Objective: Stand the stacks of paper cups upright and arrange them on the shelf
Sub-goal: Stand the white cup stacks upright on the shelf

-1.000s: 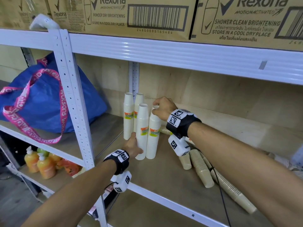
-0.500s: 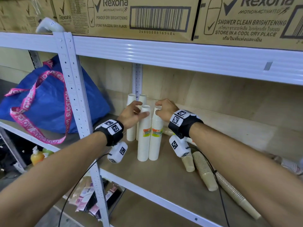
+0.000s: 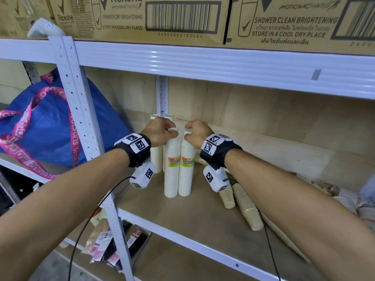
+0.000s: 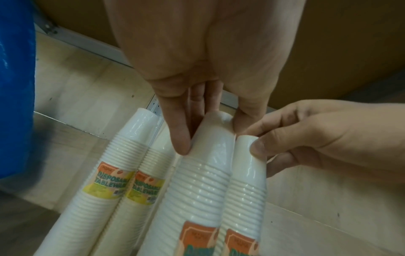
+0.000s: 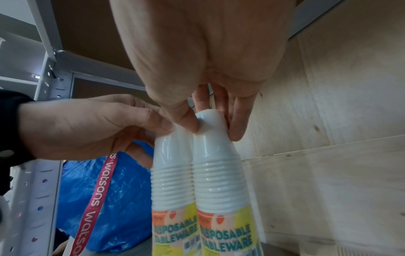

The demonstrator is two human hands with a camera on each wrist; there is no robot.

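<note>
Two wrapped white cup stacks stand upright side by side on the wooden shelf [image 3: 182, 218]. My left hand [image 3: 162, 130] pinches the top of the left front stack [image 3: 172, 175] [image 4: 197, 181] [image 5: 173, 173]. My right hand [image 3: 197, 131] pinches the top of the right front stack [image 3: 186, 175] [image 5: 215, 164] [image 4: 245, 181]. Two more white stacks [image 3: 156, 157] [image 4: 114, 164] stand upright just behind them, against the back post. Beige cup stacks [image 3: 246, 207] lie on their sides to the right, partly hidden by my right arm.
A white upright post [image 3: 81, 110] stands left of the stacks, with a blue bag [image 3: 46, 126] beyond it. The shelf beam [image 3: 223, 67] above carries cardboard boxes [image 3: 162, 17]. More toppled cups [image 3: 349, 201] lie at far right. Packets [image 3: 105, 246] sit on the lower shelf.
My left hand rose from the base of the left front stack to its top and now pinches it. The right hand stayed on the top of the right front stack.
</note>
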